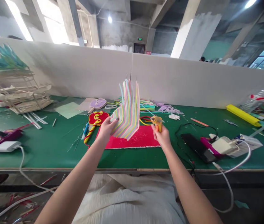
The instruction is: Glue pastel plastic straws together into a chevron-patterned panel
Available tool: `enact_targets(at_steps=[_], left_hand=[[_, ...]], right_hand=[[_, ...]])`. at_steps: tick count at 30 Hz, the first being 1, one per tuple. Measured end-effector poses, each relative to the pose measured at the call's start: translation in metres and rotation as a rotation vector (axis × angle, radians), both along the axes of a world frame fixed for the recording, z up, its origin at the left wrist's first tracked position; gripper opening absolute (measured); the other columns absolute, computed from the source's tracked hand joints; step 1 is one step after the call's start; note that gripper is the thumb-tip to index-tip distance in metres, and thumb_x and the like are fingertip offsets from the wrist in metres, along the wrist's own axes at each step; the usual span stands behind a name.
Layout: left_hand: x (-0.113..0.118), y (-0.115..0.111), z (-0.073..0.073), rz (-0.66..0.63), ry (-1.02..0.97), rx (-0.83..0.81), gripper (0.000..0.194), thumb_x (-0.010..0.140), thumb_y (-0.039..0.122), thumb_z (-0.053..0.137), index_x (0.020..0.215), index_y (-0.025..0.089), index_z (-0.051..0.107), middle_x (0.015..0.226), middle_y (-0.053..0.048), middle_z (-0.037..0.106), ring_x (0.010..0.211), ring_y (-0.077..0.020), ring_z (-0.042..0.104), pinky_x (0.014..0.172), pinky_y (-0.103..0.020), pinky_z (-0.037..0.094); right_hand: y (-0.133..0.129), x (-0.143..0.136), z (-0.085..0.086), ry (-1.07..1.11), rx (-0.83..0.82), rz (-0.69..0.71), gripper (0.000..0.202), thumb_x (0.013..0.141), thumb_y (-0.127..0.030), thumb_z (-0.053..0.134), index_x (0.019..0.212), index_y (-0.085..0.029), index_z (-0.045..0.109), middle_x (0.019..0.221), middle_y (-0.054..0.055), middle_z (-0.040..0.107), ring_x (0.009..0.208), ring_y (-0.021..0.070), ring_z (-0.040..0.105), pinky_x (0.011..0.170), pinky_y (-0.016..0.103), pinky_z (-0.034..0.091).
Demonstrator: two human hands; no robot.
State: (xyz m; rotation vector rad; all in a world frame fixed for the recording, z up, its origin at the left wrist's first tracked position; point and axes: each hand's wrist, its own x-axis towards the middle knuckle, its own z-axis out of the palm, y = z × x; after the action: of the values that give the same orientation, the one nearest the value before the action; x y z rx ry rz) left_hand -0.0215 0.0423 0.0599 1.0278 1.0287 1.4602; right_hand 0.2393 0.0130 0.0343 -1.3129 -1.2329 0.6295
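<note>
Fingers of my left hand (108,126) are closed on the lower left side of a striped bundle of pastel strips (127,121), bent at an angle with their loose ends pointing up. My right hand (161,133) grips a yellow-orange glue gun (157,122), just right of the bundle, its nozzle toward the upper left. Beneath both lies a red board (143,137) on the green table (64,152). Left of the bundle rests a red fan-shaped piece (98,118) with yellow trim and a twisted handle.
A wire rack (25,93) stands at the left. Purple power strips (1,141), a black phone (198,147) and white cables lie at both sides. A yellow tube (242,115) and plastic bottles (260,98) sit at the right, before a white partition (180,77).
</note>
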Motion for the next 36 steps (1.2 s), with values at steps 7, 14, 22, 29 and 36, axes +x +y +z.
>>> enact_targets(at_steps=[7,14,22,29,36], left_hand=[[0.017,-0.007,-0.017,0.034,-0.110,0.002,0.048,0.059,0.047,0.077,0.095,0.020,0.060,0.093,-0.002,0.070,0.082,-0.0184,0.067,0.072,-0.026,0.052],[0.030,-0.020,-0.022,-0.047,-0.137,-0.028,0.055,0.057,0.047,0.079,0.100,0.020,0.057,0.103,-0.005,0.070,0.091,-0.0214,0.067,0.075,-0.029,0.053],[0.015,-0.028,-0.018,-0.196,0.008,-0.075,0.056,0.057,0.047,0.078,0.101,0.018,0.062,0.099,-0.008,0.071,0.088,-0.0225,0.067,0.068,-0.028,0.052],[0.004,-0.014,-0.031,-0.079,0.313,-0.098,0.050,0.059,0.053,0.070,0.093,0.018,0.060,0.074,0.000,0.064,0.061,-0.0144,0.058,0.051,-0.022,0.039],[-0.013,0.011,-0.039,0.047,0.765,-0.148,0.028,0.059,0.035,0.071,0.080,0.019,0.062,0.055,0.004,0.050,0.055,-0.0171,0.050,0.051,-0.026,0.031]], right_hand=[[-0.009,-0.049,0.007,0.129,-0.075,0.190,0.047,0.064,-0.061,0.069,0.078,-0.019,0.053,0.055,-0.003,0.058,0.030,0.0072,0.040,0.031,0.023,0.033],[-0.006,-0.048,0.010,0.119,-0.058,0.152,0.044,0.059,-0.049,0.076,0.068,-0.023,0.043,0.045,-0.010,0.042,0.033,0.0081,0.040,0.035,0.023,0.034],[-0.002,-0.026,0.012,-0.020,-0.064,0.255,0.042,0.059,-0.049,0.076,0.071,-0.022,0.046,0.054,-0.008,0.046,0.046,0.0101,0.044,0.045,0.024,0.038],[0.012,-0.017,0.003,-0.239,-0.082,0.352,0.038,0.068,-0.048,0.070,0.089,-0.019,0.056,0.069,-0.001,0.062,0.062,0.0160,0.059,0.056,0.027,0.046],[0.015,0.001,-0.011,-0.496,-0.145,0.170,0.059,0.067,-0.054,0.069,0.112,-0.020,0.053,0.098,0.008,0.069,0.089,0.0257,0.066,0.068,0.034,0.051]])
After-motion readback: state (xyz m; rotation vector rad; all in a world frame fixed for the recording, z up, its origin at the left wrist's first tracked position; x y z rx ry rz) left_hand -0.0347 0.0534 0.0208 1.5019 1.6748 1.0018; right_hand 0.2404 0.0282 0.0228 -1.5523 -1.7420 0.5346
